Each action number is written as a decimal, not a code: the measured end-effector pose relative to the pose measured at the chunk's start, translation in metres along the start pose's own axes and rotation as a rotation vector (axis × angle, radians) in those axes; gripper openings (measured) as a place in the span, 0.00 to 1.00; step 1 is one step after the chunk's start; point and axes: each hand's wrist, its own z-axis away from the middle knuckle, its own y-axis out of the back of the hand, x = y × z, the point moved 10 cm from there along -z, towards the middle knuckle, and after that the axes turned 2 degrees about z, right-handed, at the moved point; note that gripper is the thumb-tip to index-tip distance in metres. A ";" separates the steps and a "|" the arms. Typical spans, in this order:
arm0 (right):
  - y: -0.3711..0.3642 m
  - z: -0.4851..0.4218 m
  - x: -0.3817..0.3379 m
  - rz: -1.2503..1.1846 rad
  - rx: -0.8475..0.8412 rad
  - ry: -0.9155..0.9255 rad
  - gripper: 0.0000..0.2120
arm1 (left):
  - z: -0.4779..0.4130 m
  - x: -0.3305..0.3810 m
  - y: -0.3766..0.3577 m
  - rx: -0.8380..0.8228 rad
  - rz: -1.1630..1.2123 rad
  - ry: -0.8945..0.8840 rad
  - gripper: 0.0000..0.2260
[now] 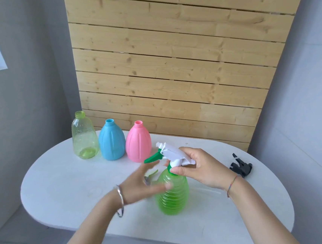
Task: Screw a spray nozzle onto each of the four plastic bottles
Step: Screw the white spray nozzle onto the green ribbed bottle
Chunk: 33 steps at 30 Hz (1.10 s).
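Observation:
A ribbed green bottle [173,195] stands near the middle of the white table [64,186]. A white spray nozzle with a green trigger [167,152] sits on its neck. My right hand [198,169] grips the nozzle's collar and body. My left hand [144,184] is blurred, fingers spread, against the bottle's left side; whether it grips is unclear. At the back left stand three bottles with bare necks: a clear yellow-green one [84,138], a blue one [112,141] and a pink one [138,142].
A black spray nozzle [241,166] lies on the table to the right, with a clear tube [208,191] nearby. Another nozzle [150,177] lies partly hidden behind my left hand. A wooden slat panel [171,71] backs the table.

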 end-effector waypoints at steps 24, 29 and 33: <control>0.003 0.010 0.022 -0.253 0.265 0.112 0.14 | -0.004 0.074 0.029 0.328 0.137 -0.321 0.08; 0.002 0.011 0.024 -0.237 0.248 0.095 0.13 | -0.006 0.069 0.026 0.333 0.150 -0.335 0.08; 0.004 0.010 0.025 -0.285 0.273 0.104 0.10 | -0.012 0.063 0.018 0.276 0.297 -0.307 0.07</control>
